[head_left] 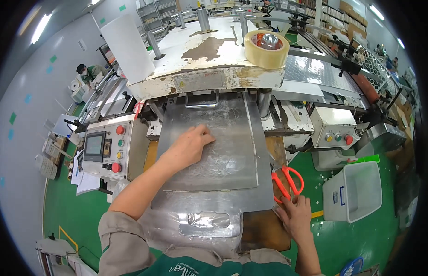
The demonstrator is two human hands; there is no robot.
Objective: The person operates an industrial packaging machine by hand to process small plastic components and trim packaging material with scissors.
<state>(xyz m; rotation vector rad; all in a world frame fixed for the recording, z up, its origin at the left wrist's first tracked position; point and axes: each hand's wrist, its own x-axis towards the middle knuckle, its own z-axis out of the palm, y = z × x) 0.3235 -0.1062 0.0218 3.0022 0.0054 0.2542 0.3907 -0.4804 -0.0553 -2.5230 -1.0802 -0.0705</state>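
My left hand (192, 143) lies flat, fingers together, on a clear plastic sheet (225, 152) spread over the steel plate (250, 195) of a machine. My right hand (294, 215) rests at the plate's right edge on a brown board (262, 230), fingertips touching the blades of orange-handled scissors (287, 180). It holds nothing that I can see. A roll of clear tape (267, 48) sits on the worn white machine top (195, 50) beyond the plate.
A control panel (105, 149) with screen and red and green buttons stands to the left, a button box (336, 126) to the right. A white plastic bin (356, 193) sits on the green floor. Another person (87, 71) works far left.
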